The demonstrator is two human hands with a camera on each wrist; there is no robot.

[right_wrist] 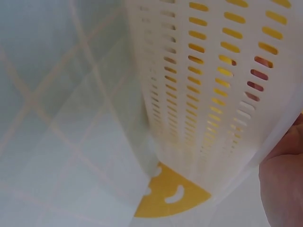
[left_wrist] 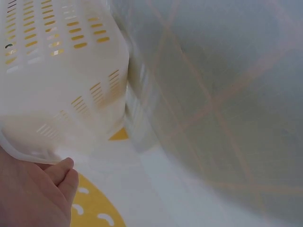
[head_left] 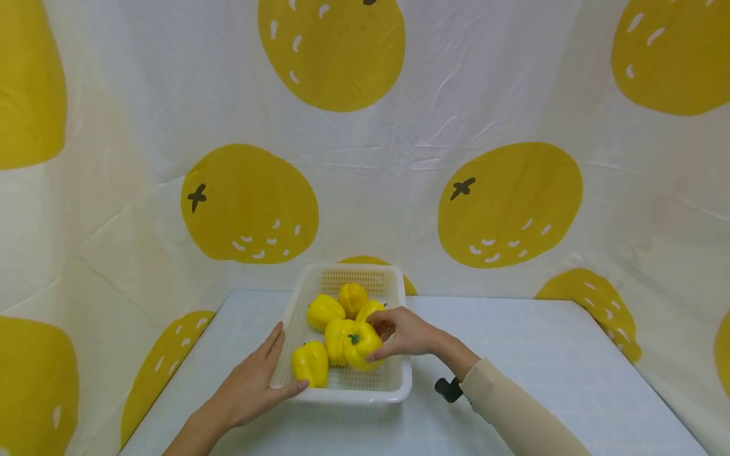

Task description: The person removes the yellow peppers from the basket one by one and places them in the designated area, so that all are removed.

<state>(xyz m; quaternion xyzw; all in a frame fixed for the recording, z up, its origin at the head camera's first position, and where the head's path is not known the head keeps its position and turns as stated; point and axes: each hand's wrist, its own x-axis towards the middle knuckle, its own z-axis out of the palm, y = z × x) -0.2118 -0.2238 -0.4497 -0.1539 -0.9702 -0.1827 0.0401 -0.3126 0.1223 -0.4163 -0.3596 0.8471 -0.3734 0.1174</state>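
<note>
A white plastic basket (head_left: 403,380) with slotted walls stands on the table and has several yellow bell peppers in it. My left hand (head_left: 251,380) holds its front left corner, thumb over the front rim close to one bell pepper (head_left: 311,365). The left wrist view has the fingertips (left_wrist: 66,170) against the basket's rim. Inside the right part, my right hand (head_left: 407,332) grips a bell pepper (head_left: 362,347) with a green stem, which overlaps another bell pepper (head_left: 338,339). In the right wrist view the basket wall (right_wrist: 189,85) hides most of that hand (right_wrist: 284,184).
Farther back in the basket lie more bell peppers (head_left: 326,312), one bell pepper (head_left: 353,297) near the rear wall. A pale checked cloth covers the table (head_left: 513,354). Behind it hangs a white curtain (head_left: 376,190) printed with large yellow fruit. A black device (head_left: 448,389) sits at my right wrist.
</note>
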